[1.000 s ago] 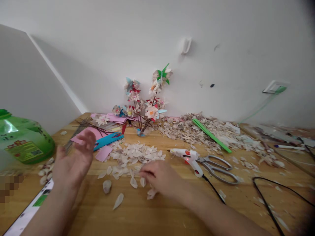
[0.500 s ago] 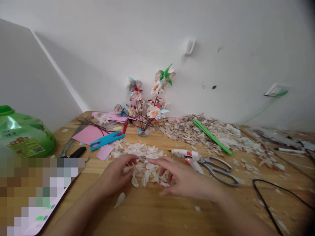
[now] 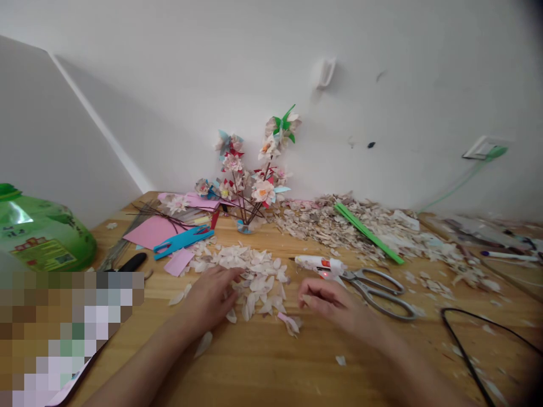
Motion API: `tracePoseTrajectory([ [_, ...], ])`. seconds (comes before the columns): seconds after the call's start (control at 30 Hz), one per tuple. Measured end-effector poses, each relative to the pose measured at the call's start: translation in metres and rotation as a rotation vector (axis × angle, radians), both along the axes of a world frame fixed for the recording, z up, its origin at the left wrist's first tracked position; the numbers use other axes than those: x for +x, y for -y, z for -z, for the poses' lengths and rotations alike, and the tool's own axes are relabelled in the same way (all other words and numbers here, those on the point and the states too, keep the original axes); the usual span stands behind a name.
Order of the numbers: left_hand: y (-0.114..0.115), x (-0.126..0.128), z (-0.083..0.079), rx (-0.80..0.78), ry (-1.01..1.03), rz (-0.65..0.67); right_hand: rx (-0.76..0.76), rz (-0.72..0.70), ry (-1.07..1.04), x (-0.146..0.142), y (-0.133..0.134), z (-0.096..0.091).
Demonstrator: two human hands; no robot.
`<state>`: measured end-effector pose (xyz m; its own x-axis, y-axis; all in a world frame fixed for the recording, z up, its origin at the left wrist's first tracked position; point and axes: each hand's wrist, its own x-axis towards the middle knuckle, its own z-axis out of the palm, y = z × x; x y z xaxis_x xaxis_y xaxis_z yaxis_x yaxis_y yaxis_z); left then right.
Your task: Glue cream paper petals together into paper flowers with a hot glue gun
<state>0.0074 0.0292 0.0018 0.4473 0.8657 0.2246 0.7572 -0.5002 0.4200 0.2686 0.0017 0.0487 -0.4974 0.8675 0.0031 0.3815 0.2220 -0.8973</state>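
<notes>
Pale petals (image 3: 258, 282) are spread loosely over the wooden table between my two hands. My left hand (image 3: 212, 297) rests at their left side, fingers apart and touching the nearest ones. To the right of the petals, my right hand (image 3: 326, 302) is closed with its fingertips drawn together; what they pinch, if anything, is too small to make out. Just beyond it lie a white glue gun (image 3: 320, 264) and metal-handled scissors (image 3: 384, 293). A small pink scrap (image 3: 288, 322) with a petal lies between the hands.
Handmade flowers (image 3: 263, 192) on thin stems stand against the wall. A large petal heap (image 3: 331, 226) with green strips (image 3: 369, 233) covers the back right. Blue paper (image 3: 182, 242), pink sheets (image 3: 150, 232) and a green bottle (image 3: 46, 232) are left; a black cable (image 3: 460, 345) lies right.
My right hand has drawn back to the right, away from the petals, and its fingers have curled in. My left hand has shifted slightly, and some petals have spread to its left.
</notes>
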Motion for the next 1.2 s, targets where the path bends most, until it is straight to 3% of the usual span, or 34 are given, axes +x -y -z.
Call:
tracePoseTrajectory([
  [0.2, 0.0, 0.002, 0.0, -0.046, -0.022, -0.012, 0.095, 0.004, 0.05, 0.018, 0.003, 0.006],
  [0.57, -0.005, 0.002, 0.003, -0.099, 0.037, -0.079, 0.087, 0.27, -0.067, 0.003, 0.002, 0.032],
  [0.7, -0.001, 0.004, -0.003, -0.102, 0.227, -0.056, 0.066, 0.354, -0.124, -0.005, 0.003, 0.03],
  [0.83, 0.011, 0.012, -0.011, -0.143, 0.515, 0.057, -0.085, 0.359, -0.274, -0.02, 0.005, 0.027],
  [0.93, 0.02, 0.017, -0.015, -0.258, 0.654, 0.136, -0.273, 0.216, -0.377, -0.032, 0.009, 0.026],
  [1.03, 0.025, 0.02, -0.016, -0.374, 0.703, 0.2, -0.425, 0.082, -0.472, -0.04, 0.013, 0.026],
  [1.2, 0.031, 0.021, -0.015, -0.44, 0.697, 0.253, -0.58, 0.087, -0.593, -0.046, 0.015, 0.03],
])
